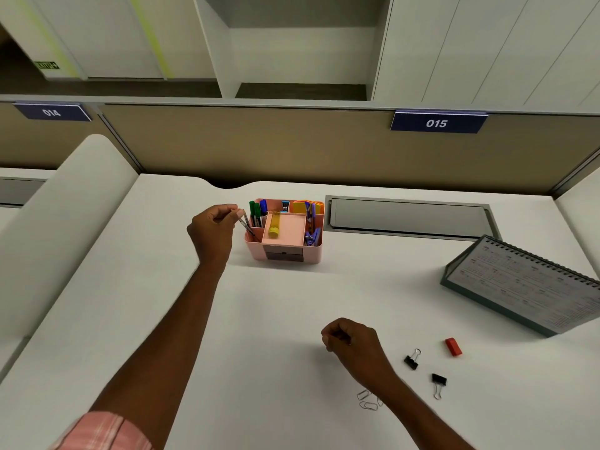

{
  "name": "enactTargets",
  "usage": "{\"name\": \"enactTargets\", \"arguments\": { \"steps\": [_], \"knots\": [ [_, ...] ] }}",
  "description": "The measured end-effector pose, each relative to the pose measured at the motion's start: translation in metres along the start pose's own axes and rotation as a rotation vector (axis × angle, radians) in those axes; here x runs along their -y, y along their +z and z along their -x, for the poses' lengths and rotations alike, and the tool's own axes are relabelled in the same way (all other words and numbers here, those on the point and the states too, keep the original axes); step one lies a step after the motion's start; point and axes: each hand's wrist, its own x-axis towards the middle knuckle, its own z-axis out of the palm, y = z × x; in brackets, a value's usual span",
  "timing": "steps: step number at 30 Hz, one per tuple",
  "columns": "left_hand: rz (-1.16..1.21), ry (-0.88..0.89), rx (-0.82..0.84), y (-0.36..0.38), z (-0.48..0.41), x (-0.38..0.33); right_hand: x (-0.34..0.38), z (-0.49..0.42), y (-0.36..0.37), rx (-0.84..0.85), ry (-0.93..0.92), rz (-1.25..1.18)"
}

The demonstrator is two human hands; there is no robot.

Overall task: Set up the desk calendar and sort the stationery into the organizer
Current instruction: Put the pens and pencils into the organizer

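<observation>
A pink organizer (pixel 313 251) stands mid-desk, holding green and blue markers (pixel 258 213), a yellow glue stick (pixel 274 225), orange sticky notes (pixel 300 207) and purple items (pixel 312 233). My left hand (pixel 212 232) pinches thin dark pens (pixel 248 226), their tips inside the organizer's front-left compartment. My right hand (pixel 352 344) hovers low over the desk as a loose fist; nothing shows in it. The desk calendar (pixel 522 280) stands at the right. Two black binder clips (pixel 412 359) (pixel 439 383), a red eraser (pixel 453 346) and paper clips (pixel 367 401) lie near my right forearm.
A grey recessed cable tray (pixel 409 219) sits behind and to the right of the organizer. A tan partition (pixel 259 147) with a "015" label (pixel 436 123) closes the desk's far edge. A white rounded divider (pixel 65 228) bounds the left side.
</observation>
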Motion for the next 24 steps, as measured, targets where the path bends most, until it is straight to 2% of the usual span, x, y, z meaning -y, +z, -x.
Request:
{"name": "enactTargets", "arguments": {
  "steps": [10, 24],
  "knots": [
    [-0.149, -0.031, -0.039, 0.019, 0.005, 0.017, -0.011, 0.010, -0.003, 0.007, 0.035, -0.032],
    [-0.169, -0.005, -0.103, 0.029, 0.008, 0.029, -0.018, 0.019, -0.001, 0.020, 0.079, -0.037]
  ]
}}
